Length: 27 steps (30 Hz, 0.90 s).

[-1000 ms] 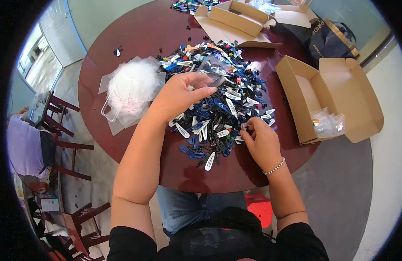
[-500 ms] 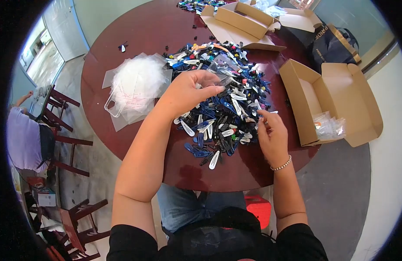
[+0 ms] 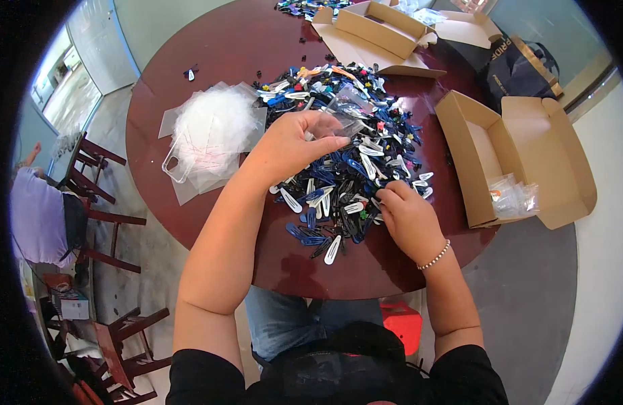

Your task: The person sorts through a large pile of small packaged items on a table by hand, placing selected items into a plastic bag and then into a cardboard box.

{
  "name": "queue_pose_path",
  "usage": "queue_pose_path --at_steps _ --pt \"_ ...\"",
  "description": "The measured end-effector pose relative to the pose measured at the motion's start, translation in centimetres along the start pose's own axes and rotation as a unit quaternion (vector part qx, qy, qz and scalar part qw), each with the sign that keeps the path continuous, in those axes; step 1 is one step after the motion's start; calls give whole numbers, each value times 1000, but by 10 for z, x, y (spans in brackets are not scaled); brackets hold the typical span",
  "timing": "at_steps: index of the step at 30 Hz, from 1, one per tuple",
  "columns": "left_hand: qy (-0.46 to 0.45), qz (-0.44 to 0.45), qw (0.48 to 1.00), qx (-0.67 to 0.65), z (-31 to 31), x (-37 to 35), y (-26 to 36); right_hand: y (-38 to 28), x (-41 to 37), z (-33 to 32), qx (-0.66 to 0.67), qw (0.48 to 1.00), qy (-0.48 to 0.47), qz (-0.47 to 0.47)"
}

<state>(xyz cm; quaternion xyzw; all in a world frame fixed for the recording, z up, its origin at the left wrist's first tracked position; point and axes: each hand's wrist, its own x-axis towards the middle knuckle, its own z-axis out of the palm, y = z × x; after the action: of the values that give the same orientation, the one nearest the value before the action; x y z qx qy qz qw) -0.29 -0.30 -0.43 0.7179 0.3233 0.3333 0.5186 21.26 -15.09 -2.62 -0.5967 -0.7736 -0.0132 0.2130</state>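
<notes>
A large pile of hair clips (image 3: 335,192), mostly black, white and blue, lies on the dark red round table (image 3: 190,64). Above the pile, my left hand (image 3: 301,138) is closed on a clear plastic bag (image 3: 345,111). My right hand (image 3: 406,216) is at the pile's lower right edge, fingers pinched together among the clips; what they hold, if anything, is too small to name. A stack of clear bags (image 3: 213,131) lies left of the pile.
An open cardboard box (image 3: 473,148) with filled bags (image 3: 510,196) stands at the right. Another box (image 3: 375,30) and a black bag (image 3: 521,71) are at the back. Stools (image 3: 116,223) and a seated person (image 3: 45,212) are at the left.
My right hand has moved left and slightly down along the pile's edge, its fingers now pinched among the clips. My left hand has stayed almost in place with the bag.
</notes>
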Motion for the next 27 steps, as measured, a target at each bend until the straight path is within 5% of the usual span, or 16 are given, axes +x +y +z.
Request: queue_pose_path --at_steps 5,7,12,19,27 --pt "-20 -39 996 -77 -5 -2 5 -1 2 -4 -48 997 -45 -46" --pt "-36 -73 971 -223 -9 -2 5 -2 1 -4 -42 998 -50 19" --pt "-50 -94 940 -324 -14 0 1 3 -2 -4 54 997 -12 62" --pt "-80 -86 966 -232 -8 2 -4 10 3 -14 270 949 63 148" --pt "-136 -64 981 -125 1 -4 7 -21 68 -46 301 931 206 -29"
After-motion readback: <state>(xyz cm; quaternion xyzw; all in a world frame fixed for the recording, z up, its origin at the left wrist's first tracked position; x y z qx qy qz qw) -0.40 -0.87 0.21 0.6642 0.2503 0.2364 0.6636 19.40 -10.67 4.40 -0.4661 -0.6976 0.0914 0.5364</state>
